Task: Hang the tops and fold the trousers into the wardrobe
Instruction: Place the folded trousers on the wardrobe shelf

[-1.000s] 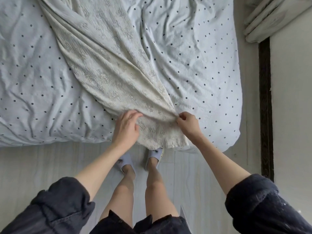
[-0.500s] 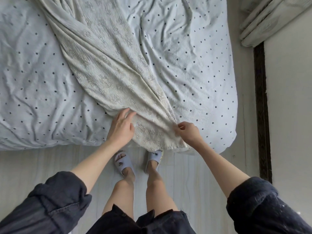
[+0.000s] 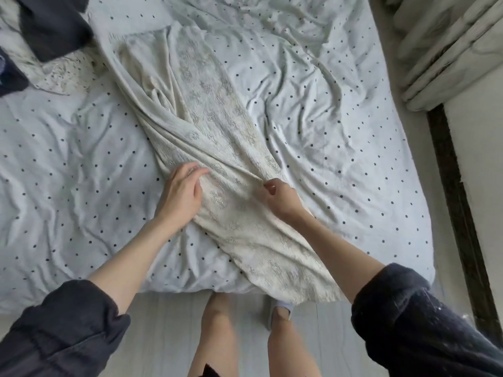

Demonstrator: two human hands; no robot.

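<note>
A pale blue, black-dotted bed sheet (image 3: 340,148) carries a long cream embroidered cotton garment (image 3: 217,137) running over its near edge above grey floorboards (image 3: 168,336). The left hand (image 3: 182,197) rests on it, fingers loosely bent; the right hand (image 3: 280,200) pinches a fold.

Both bare forearms reach forward from rolled dark sleeves; the left hand (image 3: 181,192) lies palm down, fingers loosely bent, while the right hand (image 3: 280,198) is curled into a pinch, thumb against fingers
</note>
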